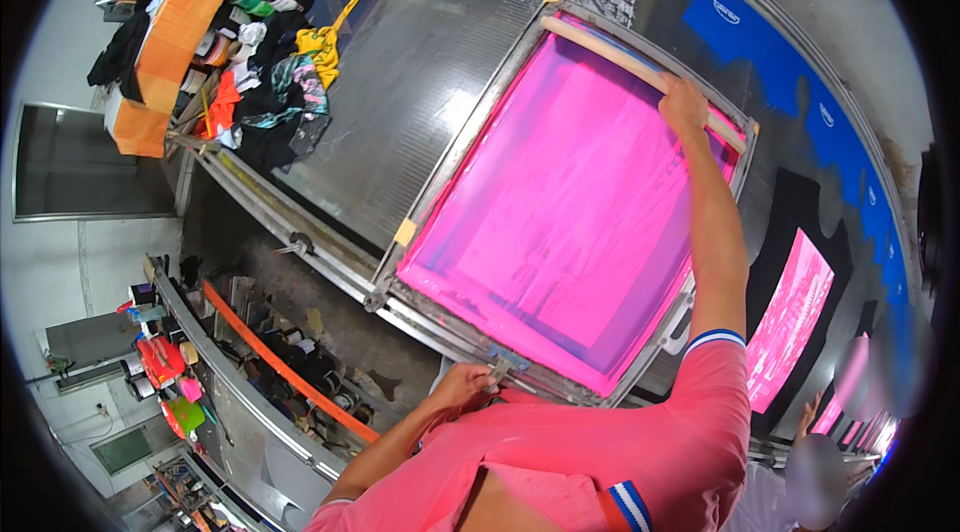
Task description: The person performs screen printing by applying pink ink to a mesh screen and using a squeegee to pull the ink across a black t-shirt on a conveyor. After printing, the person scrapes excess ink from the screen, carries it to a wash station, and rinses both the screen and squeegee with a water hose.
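Observation:
A large screen frame [466, 134] lies on the long dark table, its mesh coated in bright pink ink [555, 202]. My right hand [682, 104] grips a long wooden squeegee [605, 54] at the far end of the screen, my arm stretched over the right side. Low at the frame's near edge, my left hand [465, 384] has its fingers closed on a small metal fitting [500, 368]. Right of the screen, a black fabric piece [775, 252] bears a pink printed panel [790, 317].
Piled cloths and tubs [290, 72] cover the table's left end beside orange boards [195, 2]. Blue printed pieces [750, 22] line the far edge. A metal rail [250, 192] runs along the near edge. Another person [770, 492] stands at lower right; another shelved bench [230, 362] is at lower left.

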The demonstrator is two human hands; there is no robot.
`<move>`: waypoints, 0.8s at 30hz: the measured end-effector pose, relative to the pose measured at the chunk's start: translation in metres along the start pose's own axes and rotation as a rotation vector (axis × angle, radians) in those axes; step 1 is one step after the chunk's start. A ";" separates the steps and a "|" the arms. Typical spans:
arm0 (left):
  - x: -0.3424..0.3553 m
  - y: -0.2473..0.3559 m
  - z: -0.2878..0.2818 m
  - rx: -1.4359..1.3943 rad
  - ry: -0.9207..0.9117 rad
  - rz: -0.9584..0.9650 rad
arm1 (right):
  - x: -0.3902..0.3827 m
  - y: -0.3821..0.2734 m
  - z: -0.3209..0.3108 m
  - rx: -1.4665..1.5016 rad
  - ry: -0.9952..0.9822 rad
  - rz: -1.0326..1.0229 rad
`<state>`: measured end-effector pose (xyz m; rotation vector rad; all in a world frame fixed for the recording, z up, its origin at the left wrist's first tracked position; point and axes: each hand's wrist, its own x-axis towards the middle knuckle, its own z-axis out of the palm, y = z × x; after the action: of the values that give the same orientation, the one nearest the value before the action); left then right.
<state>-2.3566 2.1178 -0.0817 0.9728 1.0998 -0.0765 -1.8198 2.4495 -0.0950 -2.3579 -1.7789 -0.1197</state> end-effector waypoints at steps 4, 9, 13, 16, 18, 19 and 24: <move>0.003 -0.003 -0.002 -0.006 -0.040 0.078 | -0.060 -0.043 -0.017 0.039 -0.128 0.029; 0.013 -0.007 -0.009 0.066 -0.099 0.179 | -0.201 -0.110 -0.036 0.160 -0.180 0.025; 0.034 -0.023 -0.014 -0.062 -0.219 0.208 | -0.318 -0.185 -0.062 0.193 -0.175 -0.007; 0.037 -0.022 -0.013 -0.120 -0.226 0.247 | -0.383 -0.231 -0.081 0.262 -0.146 0.014; 0.049 -0.028 -0.015 -0.094 -0.233 0.275 | -0.415 -0.251 -0.086 0.252 -0.142 -0.025; 0.049 -0.031 -0.015 -0.196 -0.262 0.256 | -0.428 -0.259 -0.086 0.246 -0.139 -0.047; 0.042 -0.027 -0.007 -0.214 -0.131 0.321 | -0.484 -0.293 -0.082 0.260 0.071 -0.054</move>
<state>-2.3543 2.1228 -0.1321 0.9257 0.8028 0.2320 -2.2317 2.0536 -0.0703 -2.1001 -1.7106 0.0202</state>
